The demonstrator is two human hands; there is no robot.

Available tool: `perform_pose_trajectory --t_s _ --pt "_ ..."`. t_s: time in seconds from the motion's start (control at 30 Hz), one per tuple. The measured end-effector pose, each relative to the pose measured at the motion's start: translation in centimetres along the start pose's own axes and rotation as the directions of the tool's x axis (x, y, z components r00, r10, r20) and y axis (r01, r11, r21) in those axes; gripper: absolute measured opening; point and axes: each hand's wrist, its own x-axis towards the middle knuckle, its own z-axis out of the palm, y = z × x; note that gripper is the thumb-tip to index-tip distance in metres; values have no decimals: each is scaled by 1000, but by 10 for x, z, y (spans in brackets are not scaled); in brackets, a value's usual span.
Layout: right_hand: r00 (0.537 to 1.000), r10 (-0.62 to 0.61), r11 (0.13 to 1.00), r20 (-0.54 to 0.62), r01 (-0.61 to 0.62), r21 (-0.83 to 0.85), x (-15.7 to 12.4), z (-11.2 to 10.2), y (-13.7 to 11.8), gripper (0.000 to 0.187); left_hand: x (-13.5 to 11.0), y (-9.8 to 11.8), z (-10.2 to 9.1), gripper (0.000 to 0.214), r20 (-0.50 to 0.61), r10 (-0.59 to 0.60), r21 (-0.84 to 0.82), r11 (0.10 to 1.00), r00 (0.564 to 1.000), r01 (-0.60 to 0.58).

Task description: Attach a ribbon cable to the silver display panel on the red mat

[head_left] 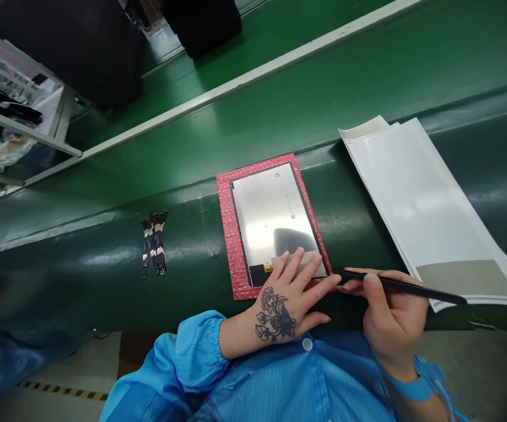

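A shiny rectangular display panel lies on a red bubble-wrap pad on the green work surface. My left hand, tattooed on the back, rests flat with fingers spread on the panel's near edge, over a greyish strip there. My right hand is closed around a thin black stick-like tool, held like a pen. The tool's tip points left, close to the pad's near right corner and my left fingertips.
A stack of white sheets lies to the right of the pad. A small bundle of black flex cables sits to the left. A metal rack and dark bins stand beyond the white-edged belt.
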Motion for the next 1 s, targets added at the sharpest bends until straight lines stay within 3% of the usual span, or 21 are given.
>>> perform_pose_trajectory --t_s 0.13,0.33,0.5,0.67,0.87,1.0 --pt "1000 19 999 -17 -19 29 0 1 -1 18 -20 -20 -7 59 -98 -70 1 998 993 71" --pt "1000 8 1000 5 -8 -4 -5 3 -1 22 -39 -48 -6 69 -26 -86 54 995 996 87" --pt "986 50 999 156 -50 -3 -3 20 -12 21 -42 -45 -4 79 -49 -145 54 988 988 147" --pt "940 57 997 338 -35 -70 10 45 -21 18 -56 -38 -6 67 -59 -132 61 989 989 136" --pt "935 78 983 346 -15 -182 11 53 -16 17 -69 -36 -2 56 -112 -124 -61 991 986 117" --pt "933 105 979 345 -37 -200 10 48 -14 17 -88 -46 -6 32 -254 -159 -218 970 954 103"
